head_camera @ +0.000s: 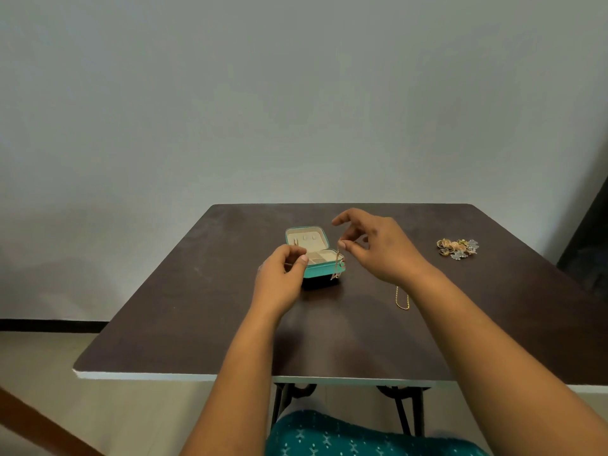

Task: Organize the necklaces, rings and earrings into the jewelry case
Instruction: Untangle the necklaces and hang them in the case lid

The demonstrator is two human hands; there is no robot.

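Your dark brown table (184, 311) fills the lower half of the view, its white front edge nearest you and its far edge close against the plain wall (296, 93). The widest bare stretch of tabletop lies to your left of the case and along the front, under your forearms.

Your right hand (381, 248) is raised beside the case's right side, thumb and forefinger pinching the top of a thin gold necklace (337, 263), the other fingers spread loose. The chain hangs straight down over the case's right front corner, its lower end near the tabletop.

Your left hand (283, 274) sits at the case's left front corner with fingers curled; it seems to pinch something thin, but you cannot tell what.

The teal jewelry case (320, 269) stands open near the table's middle, lid upright behind, cream compartments facing you.

A cluster of rings and earrings (458, 247) rests well apart to the right, toward that edge.

A second gold chain (401, 299) lies on the table just beside your right wrist.
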